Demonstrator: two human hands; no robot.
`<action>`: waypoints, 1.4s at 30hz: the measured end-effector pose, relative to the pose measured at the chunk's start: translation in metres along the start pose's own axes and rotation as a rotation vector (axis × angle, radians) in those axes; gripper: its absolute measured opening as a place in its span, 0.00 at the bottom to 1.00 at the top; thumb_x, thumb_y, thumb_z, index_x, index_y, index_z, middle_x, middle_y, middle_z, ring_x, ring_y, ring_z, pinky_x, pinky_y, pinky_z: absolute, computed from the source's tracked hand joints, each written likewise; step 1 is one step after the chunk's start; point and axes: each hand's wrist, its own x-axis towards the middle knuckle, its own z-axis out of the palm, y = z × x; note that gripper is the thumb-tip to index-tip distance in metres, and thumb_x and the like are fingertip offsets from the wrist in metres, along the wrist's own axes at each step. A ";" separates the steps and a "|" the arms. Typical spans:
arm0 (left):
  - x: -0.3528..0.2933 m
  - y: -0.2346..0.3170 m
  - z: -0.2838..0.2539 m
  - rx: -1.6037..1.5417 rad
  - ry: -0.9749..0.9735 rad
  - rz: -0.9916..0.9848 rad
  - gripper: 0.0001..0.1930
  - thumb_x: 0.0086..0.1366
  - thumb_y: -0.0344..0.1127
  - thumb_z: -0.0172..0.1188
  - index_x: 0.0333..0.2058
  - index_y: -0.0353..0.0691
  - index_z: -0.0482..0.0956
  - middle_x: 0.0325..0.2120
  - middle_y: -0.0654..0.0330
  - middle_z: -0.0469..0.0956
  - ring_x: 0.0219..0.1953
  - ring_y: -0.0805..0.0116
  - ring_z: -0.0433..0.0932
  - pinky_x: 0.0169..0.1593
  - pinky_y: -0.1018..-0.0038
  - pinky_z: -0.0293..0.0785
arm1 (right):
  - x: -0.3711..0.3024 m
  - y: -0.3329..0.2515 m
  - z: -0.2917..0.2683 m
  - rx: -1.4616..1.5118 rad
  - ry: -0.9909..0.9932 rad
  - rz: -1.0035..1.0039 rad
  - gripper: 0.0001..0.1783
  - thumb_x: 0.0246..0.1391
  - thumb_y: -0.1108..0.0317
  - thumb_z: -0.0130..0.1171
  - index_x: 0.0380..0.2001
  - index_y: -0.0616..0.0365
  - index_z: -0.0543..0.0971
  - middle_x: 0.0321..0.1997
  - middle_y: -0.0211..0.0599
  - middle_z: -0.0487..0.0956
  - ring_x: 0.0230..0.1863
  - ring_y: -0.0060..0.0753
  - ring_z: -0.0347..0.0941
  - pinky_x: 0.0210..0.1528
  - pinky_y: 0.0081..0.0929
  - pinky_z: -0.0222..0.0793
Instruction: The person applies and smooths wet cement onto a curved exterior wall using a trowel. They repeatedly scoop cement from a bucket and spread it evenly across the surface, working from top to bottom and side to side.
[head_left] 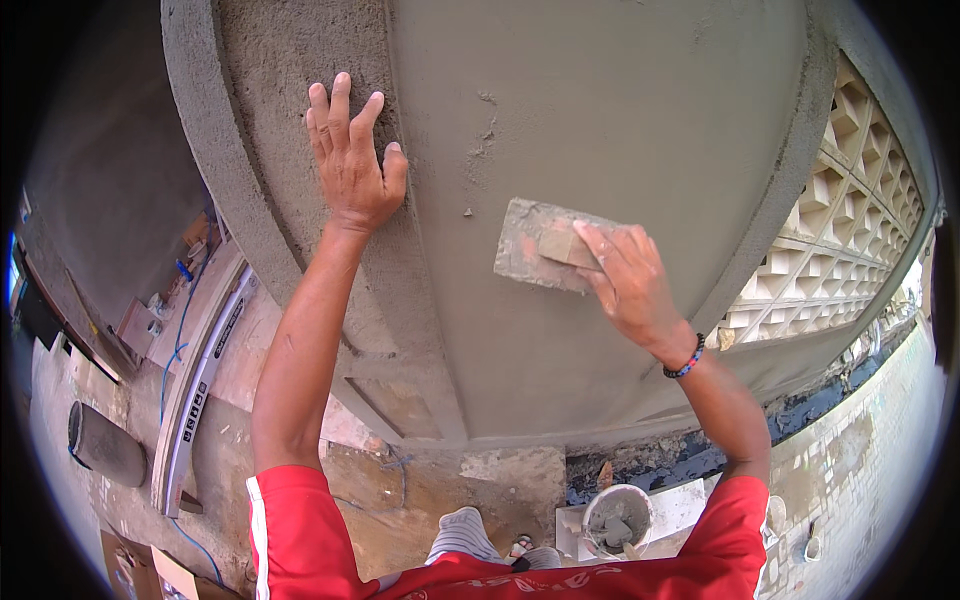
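Observation:
In front of me stands a wall with a broad panel of smooth grey plaster (600,120). My right hand (635,280) grips the block handle of a rectangular plastering float (522,245), which lies against the panel near its middle. The float's back is smeared with grey mortar. A few rough crumbs of plaster (483,140) mark the surface up and left of it. With fingers spread, my left hand (355,160) rests on the rougher recessed strip (300,50) left of the panel and holds nothing.
A bucket (617,520) with mortar stands on the floor below. At left are a long straightedge (210,370), a blue cable (165,375) and a dark bucket (105,445) on its side. Patterned vent blocks (840,210) fill the opening at right; a cardboard box (150,570) sits lower left.

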 end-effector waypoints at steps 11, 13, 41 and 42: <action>0.001 0.005 0.005 -0.051 0.001 -0.003 0.33 0.53 0.35 0.57 0.61 0.47 0.68 0.71 0.50 0.53 0.75 0.43 0.42 0.74 0.46 0.40 | 0.162 0.018 -0.020 -0.254 0.030 -0.328 0.24 0.53 0.67 0.64 0.56 0.47 0.76 0.38 0.30 0.77 0.39 0.38 0.69 0.41 0.34 0.66; -0.001 0.000 0.001 -0.037 0.003 0.005 0.33 0.54 0.36 0.57 0.61 0.48 0.68 0.71 0.50 0.53 0.75 0.43 0.42 0.74 0.46 0.39 | 0.119 0.003 0.016 -0.253 -0.081 -0.342 0.22 0.55 0.69 0.61 0.54 0.45 0.76 0.35 0.28 0.73 0.38 0.34 0.68 0.39 0.32 0.63; 0.003 0.013 0.013 -0.031 0.025 -0.017 0.35 0.51 0.35 0.55 0.63 0.50 0.66 0.72 0.54 0.52 0.75 0.48 0.42 0.75 0.48 0.38 | 0.225 0.074 -0.174 -0.256 0.249 -0.172 0.25 0.57 0.69 0.61 0.56 0.70 0.74 0.50 0.51 0.81 0.53 0.42 0.77 0.60 0.35 0.70; 0.004 0.011 0.011 -0.029 0.032 -0.010 0.35 0.51 0.35 0.55 0.63 0.50 0.66 0.72 0.54 0.52 0.76 0.48 0.42 0.75 0.49 0.38 | 0.226 0.075 -0.171 -0.237 0.231 -0.210 0.24 0.57 0.69 0.61 0.55 0.71 0.75 0.49 0.51 0.81 0.53 0.42 0.77 0.60 0.35 0.70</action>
